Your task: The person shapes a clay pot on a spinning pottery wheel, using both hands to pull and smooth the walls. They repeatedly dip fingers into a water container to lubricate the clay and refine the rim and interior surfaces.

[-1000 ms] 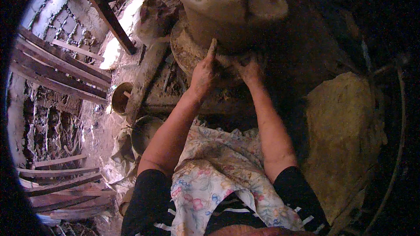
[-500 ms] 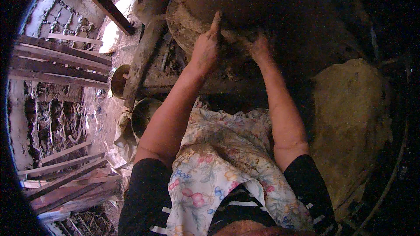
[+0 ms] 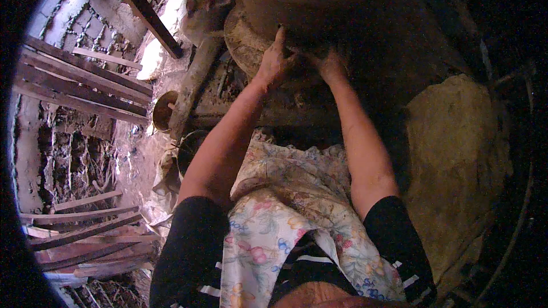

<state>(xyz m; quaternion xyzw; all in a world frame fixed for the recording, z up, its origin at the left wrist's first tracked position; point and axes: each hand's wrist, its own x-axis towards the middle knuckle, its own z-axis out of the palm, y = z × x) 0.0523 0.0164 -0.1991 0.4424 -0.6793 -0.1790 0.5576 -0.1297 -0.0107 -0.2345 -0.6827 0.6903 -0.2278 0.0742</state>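
Note:
A large brown clay vessel (image 3: 285, 3) with an uneven rim stands on a round, flat base (image 3: 241, 43) at the far middle. My left hand (image 3: 274, 67) is at the near side of its lower wall. Its index finger is stretched out to the wall, the thumb points right, and the other fingers are partly hidden. Close by on the right, my right hand (image 3: 331, 67) reaches to the shadowed foot of the vessel with a digit pointing left. Nothing held shows in either hand. The shade hides the right fingertips.
Across my lap lies a stained floral cloth (image 3: 285, 194). To the left are a small round bowl (image 3: 164, 109), a wooden beam (image 3: 194, 85) and stacked planks (image 3: 85, 82). A large yellowish-brown sack-like sheet (image 3: 451, 148) is at the right. Deep shadow covers the far right.
The view has shifted, bringing more of the vessel's rim into sight. My right hand has come closer to my left one. The left index finger stays at the vessel's wall.

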